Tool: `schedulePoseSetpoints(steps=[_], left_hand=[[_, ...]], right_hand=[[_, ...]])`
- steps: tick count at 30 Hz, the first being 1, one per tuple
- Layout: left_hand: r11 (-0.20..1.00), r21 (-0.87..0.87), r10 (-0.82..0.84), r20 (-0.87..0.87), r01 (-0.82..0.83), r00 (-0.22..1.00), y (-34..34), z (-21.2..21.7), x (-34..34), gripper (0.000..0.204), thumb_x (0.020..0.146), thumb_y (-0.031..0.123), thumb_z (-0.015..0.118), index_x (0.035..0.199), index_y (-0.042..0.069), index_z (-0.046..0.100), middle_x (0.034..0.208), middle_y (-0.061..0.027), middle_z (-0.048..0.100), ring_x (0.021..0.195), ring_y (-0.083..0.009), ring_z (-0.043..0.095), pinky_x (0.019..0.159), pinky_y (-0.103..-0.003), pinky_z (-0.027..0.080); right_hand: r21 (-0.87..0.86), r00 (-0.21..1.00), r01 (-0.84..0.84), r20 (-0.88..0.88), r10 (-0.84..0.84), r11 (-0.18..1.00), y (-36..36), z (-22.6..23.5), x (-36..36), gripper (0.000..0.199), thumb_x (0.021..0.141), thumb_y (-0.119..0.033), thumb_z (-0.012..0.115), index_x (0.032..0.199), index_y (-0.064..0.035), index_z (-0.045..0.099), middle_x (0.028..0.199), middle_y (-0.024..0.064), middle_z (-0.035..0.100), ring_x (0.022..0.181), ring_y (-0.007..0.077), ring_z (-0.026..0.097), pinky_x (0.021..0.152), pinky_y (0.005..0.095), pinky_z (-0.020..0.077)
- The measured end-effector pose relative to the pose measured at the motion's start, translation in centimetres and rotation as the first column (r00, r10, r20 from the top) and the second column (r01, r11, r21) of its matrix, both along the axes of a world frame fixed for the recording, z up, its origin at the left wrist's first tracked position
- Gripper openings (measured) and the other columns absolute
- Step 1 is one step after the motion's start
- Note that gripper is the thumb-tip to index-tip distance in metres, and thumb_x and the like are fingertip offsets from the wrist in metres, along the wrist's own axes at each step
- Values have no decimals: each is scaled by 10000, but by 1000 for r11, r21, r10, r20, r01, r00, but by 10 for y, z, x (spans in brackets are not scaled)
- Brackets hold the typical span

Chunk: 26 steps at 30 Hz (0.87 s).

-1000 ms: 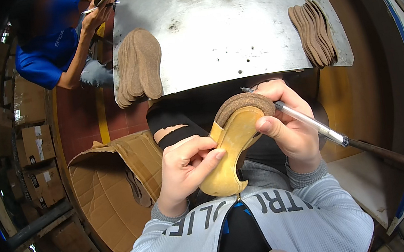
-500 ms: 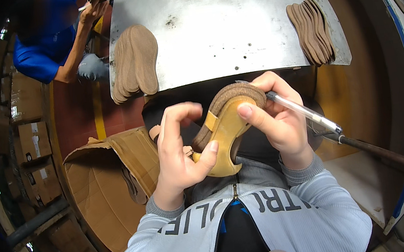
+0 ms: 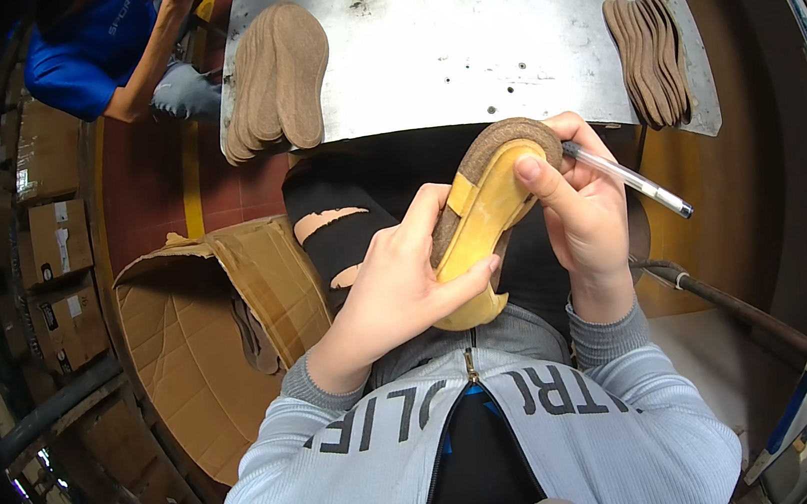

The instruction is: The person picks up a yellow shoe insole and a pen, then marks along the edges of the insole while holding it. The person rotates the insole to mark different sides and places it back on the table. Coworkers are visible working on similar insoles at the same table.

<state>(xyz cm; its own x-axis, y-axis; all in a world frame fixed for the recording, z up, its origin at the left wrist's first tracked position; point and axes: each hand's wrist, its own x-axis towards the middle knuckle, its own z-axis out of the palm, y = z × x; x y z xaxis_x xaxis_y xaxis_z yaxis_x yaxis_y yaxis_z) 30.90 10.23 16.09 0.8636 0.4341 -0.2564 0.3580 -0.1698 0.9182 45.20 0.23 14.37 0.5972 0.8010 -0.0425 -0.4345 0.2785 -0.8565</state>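
Over the lap, a yellow shoe sole (image 3: 482, 232) lies gripped between both hands. The left hand (image 3: 393, 289) clasps its lower half. The right hand (image 3: 579, 200) pinches its cork-edged top and holds a pen (image 3: 632, 182).

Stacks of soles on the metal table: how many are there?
2 in view: one fanned stack of soles at the table's left edge, another stack near its right edge; more may lie beyond the frame's top.

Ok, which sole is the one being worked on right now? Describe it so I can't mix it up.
Start at the grey metal table, then drop to the person's lap just below its near edge. There the left hand and right hand hold one sole. It alone shows a yellow face; the soles stacked on the table are plain brown.
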Motion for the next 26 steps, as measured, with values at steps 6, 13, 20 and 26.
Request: schedulePoseSetpoints(steps=[6, 13, 20, 26], left_hand=[[1000, -13, 3, 80, -2, 997, 3, -11, 2, 415, 762, 163, 718, 1061, -10, 489, 848, -122, 633, 785, -171, 654, 683, -268, 502], [896, -441, -28, 64, 54, 998, 16, -10, -9, 327, 798, 36, 685, 1078, -53, 541, 909, -42, 624, 824, -65, 589, 731, -198, 469], [884, -465, -27, 50, 47, 998, 11, -13, -8, 269, 846, 36, 626, 1078, -66, 536, 920, -57, 626, 824, -61, 586, 714, -191, 464], [890, -447, -48, 101, 89, 994, 10, -20, -8, 306, 866, 56, 610, 1127, -65, 508, 941, -61, 619, 849, -68, 580, 738, -197, 457]], right_hand=[[-11, 1000, -14, 26, 14, 1000, 2, -1, 5, 195, 847, -40, 628, 981, -9, 490, 899, 75, 615, 824, 91, 575, 774, 231, 445], [75, 997, 34, -72, -29, 997, 0, -7, 11, 195, 847, -9, 622, 999, 19, 502, 897, 93, 646, 798, 93, 615, 740, 216, 490], [62, 998, 38, -55, -35, 997, 0, -6, 10, 196, 838, -10, 634, 986, 10, 508, 891, 91, 647, 800, 95, 617, 744, 222, 492], [-29, 997, 58, 51, -57, 998, 1, -2, 9, 219, 827, -39, 651, 975, 1, 494, 884, 88, 626, 784, 106, 595, 760, 239, 473]])
